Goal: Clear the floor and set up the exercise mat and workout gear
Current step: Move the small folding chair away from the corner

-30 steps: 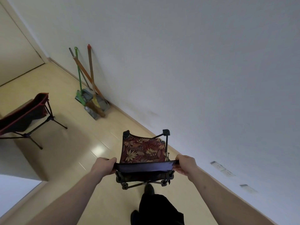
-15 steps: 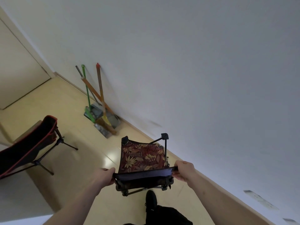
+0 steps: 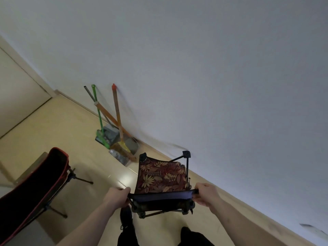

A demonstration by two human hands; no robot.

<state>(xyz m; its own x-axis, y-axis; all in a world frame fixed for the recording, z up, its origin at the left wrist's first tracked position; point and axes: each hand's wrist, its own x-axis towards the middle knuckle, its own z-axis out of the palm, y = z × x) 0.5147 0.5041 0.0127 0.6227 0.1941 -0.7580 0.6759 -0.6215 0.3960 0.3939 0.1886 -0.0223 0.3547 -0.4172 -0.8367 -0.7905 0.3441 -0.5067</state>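
Note:
I carry a small folding camp chair (image 3: 159, 176) with dark red leaf-print fabric and a black frame, held off the wooden floor near the white wall. My left hand (image 3: 118, 195) grips the left end of its top edge. My right hand (image 3: 204, 193) grips the right end. The chair's lower legs hang between my arms, above my dark shoes (image 3: 126, 215).
A second camp chair (image 3: 35, 189), black with red trim, stands on the floor at the left. Brooms, a green mop and a dustpan (image 3: 115, 137) lean on the wall (image 3: 195, 68) just ahead. A door (image 3: 16, 96) is at the far left.
I have walked forward with the leaf-print chair. The brooms and the black-and-red chair are now closer. My grip on the chair is unchanged.

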